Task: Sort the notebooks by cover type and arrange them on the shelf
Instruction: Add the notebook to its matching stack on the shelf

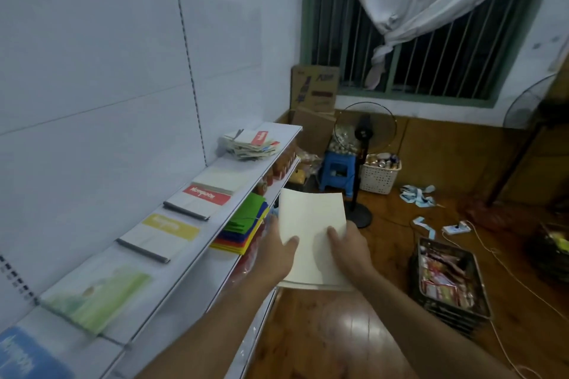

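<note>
Beside the shelf: a person stands at the white metal shelf (pixel 172 268) with both hands in front of it.
Held thing: a plain cream-white notebook (pixel 311 224) with its blank cover upward, held over the wooden floor (pixel 323 332), just beside the shelf edge.
Left hand (pixel 275 251): it grips the left edge of the notebook, thumb curled on top of the cover.
Right hand (pixel 349 251): it grips the right lower part, fingers bent over the cover.
Top shelf, near to far: a blue-cover notebook (pixel 21 357), a green-picture notebook (pixel 98 295), a white notebook with yellow label (pixel 163 235), a white notebook with red label (pixel 203 198), then an untidy pile of notebooks (pixel 251 144) at the far end.
Lower shelf: a stack of coloured folders (pixel 243 228), green on top.
Floor: a dark crate of packets (pixel 449 280), a blue plastic stool (pixel 337 171), a white basket (pixel 380 174).
</note>
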Demonstrator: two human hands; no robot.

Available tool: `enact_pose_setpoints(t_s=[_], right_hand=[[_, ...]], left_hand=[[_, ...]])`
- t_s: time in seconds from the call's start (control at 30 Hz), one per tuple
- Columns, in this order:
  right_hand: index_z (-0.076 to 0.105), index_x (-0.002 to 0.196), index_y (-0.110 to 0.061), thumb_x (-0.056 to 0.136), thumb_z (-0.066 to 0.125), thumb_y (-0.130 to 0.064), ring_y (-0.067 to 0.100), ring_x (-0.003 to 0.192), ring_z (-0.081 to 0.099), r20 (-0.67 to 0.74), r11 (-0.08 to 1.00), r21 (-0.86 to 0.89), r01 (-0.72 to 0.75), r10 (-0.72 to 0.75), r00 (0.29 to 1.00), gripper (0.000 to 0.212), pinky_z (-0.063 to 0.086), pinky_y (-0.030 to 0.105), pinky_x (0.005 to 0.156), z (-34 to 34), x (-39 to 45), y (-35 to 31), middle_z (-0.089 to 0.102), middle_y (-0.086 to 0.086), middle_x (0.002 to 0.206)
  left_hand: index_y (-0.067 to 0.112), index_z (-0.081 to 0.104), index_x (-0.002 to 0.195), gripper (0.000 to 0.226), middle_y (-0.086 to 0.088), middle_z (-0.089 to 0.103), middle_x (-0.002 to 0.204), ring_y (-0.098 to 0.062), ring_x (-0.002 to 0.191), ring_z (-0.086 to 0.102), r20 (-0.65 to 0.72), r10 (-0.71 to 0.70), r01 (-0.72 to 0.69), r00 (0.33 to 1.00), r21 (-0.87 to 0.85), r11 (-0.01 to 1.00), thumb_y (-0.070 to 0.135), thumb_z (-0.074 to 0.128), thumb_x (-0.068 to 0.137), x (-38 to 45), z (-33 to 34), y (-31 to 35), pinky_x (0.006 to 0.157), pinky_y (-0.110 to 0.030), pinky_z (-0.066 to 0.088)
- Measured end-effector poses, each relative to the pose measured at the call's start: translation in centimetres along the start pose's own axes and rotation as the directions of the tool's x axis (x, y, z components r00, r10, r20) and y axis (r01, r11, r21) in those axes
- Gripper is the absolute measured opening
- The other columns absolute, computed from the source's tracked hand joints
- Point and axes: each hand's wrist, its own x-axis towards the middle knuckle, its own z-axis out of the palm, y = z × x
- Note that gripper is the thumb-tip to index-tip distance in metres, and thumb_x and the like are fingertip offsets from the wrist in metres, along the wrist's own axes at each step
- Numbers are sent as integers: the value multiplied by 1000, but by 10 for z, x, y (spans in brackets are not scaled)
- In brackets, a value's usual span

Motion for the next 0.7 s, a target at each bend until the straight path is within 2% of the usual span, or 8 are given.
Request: enact_pose_setpoints(t_s=[0.07, 0.2, 0.3, 0.37, 0.5, 0.63, 0.7], right_hand=[[45, 126, -13, 96, 47, -37, 24, 104, 59, -3, 1000, -8, -19, 19, 1000, 39, 49, 36, 85, -5, 23, 6, 57, 7, 125], [45, 126, -13, 96, 47, -36, 17, 95, 55, -3, 999, 3, -48, 48, 999, 38, 47, 32, 81, -2, 70, 14, 58, 6, 124], [45, 126, -11, 96, 47, -35, 21, 98, 56, -3, 998, 5, -61, 61, 998, 38, 42, 30, 79, 7, 114, 14, 57, 8, 124], [45, 125, -11, 96, 46, -34, 21, 98, 55, -6, 998, 5, -60, 60, 998, 37, 42, 30, 79, 15, 148, 11, 57, 8, 124], [45, 124, -11, 96, 46, -34, 24, 102, 57, -14, 999, -10, -53, 53, 998, 36, 46, 34, 82, 32, 221, -5, 58, 8, 122], [43, 128, -10, 96, 45, -35, 26, 105, 57, -15, 998, -21, -57, 57, 998, 40, 46, 35, 84, 42, 295, -32, 56, 9, 124], [42, 130, -10, 97, 45, -35, 23, 102, 55, -16, 999, -6, -50, 50, 999, 41, 43, 33, 81, 50, 327, -41, 55, 9, 125]], left_hand=[[15, 22, 150, 64, -4, 53, 135, -20, 117, 53, 0, -8, 8, 1000, -16, 1000, 22, 54, 95, 17, 15, 6, 86, -22, 37], [15, 32, 145, 53, -6, 59, 127, -16, 103, 57, -5, -29, 29, 1000, -36, 999, 26, 49, 97, 65, 36, 11, 77, -22, 41], [15, 40, 138, 40, -2, 59, 115, -12, 92, 54, -2, -22, 22, 1000, -39, 999, 24, 43, 99, 110, 44, 18, 63, -19, 40], [16, 40, 138, 39, -1, 55, 112, -12, 92, 52, 7, -20, 21, 1000, -48, 999, 21, 41, 99, 144, 46, 22, 68, -22, 40], [16, 27, 148, 50, -7, 51, 133, -9, 96, 44, 26, -22, 24, 999, -56, 998, 21, 40, 100, 219, 45, 32, 76, -24, 37], [19, 39, 139, 42, -8, 57, 128, -17, 100, 54, 10, -18, 18, 1000, -48, 999, 23, 43, 98, 296, 41, 42, 85, -31, 46], [21, 38, 139, 43, -6, 57, 128, -19, 102, 55, 10, -10, 10, 1000, -52, 999, 25, 43, 97, 332, 40, 46, 89, -34, 49]])
